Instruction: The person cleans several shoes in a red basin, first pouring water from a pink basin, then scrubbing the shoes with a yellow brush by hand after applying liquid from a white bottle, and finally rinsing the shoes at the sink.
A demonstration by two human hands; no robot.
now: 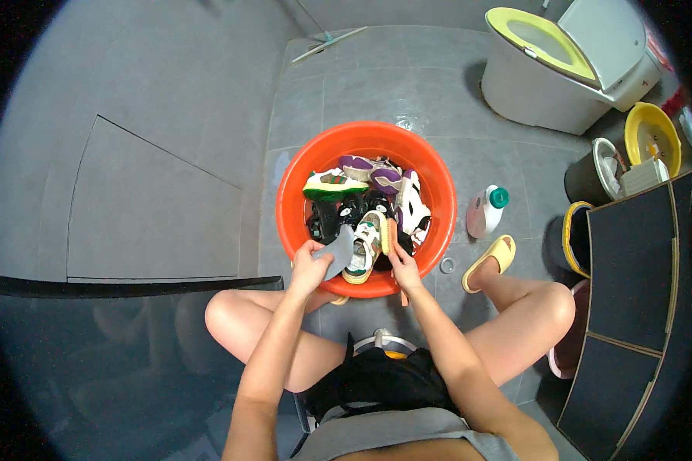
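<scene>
My left hand [309, 266] is closed on a flat grey piece [338, 250] that looks like a shoe insole, held over the near left of a red-orange basin [290, 180]. My right hand [405, 269] grips a scrubbing brush [393, 232] with an orange-brown body and pale yellow bristles facing left. Between the hands a white and green sneaker [367, 240] leans in the basin, toe toward the far side. Behind it lie black shoes [351, 209], a white shoe with a green sole [334, 184], purple and grey shoes [387, 180] and a white and black shoe [413, 206].
A translucent bottle with a green cap [486, 212] stands right of the basin, near a small round lid [447, 265]. My foot in a yellow slipper [500, 256] is close by. A toilet [542, 84], bins [592, 173] and a dark cabinet [630, 269] line the right side.
</scene>
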